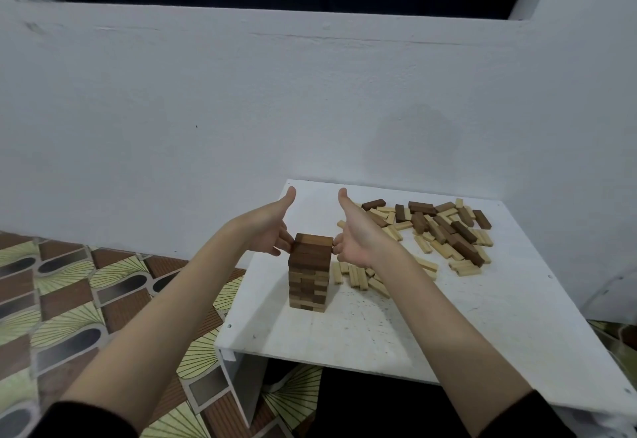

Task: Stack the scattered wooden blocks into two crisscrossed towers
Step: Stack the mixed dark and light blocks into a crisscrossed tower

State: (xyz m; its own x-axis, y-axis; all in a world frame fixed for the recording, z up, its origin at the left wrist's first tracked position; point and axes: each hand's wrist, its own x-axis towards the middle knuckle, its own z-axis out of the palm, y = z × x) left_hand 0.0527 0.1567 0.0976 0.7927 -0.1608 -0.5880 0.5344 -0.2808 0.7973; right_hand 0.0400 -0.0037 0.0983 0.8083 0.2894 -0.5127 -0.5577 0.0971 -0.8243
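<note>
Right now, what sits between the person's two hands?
In the head view, the upper part of the block tower stands between the left hand and right hand; fingertips of both touch its top dark layers from either side.

Dim, flat, cool light; soft shadows under both arms. Slight overall blur, wide-angle bending at edges, black beyond the wall (pixel 310 93).

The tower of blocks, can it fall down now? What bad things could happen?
Yes, maybe. The left hand and right hand touch the top of the tower from both sides, so an uneven squeeze might slide the top layers or tip it. The tower also stands near the left edge of the white table, so falling blocks could land on the floor. The loose blocks lie close by, so a sweeping arm could scatter them.
</note>
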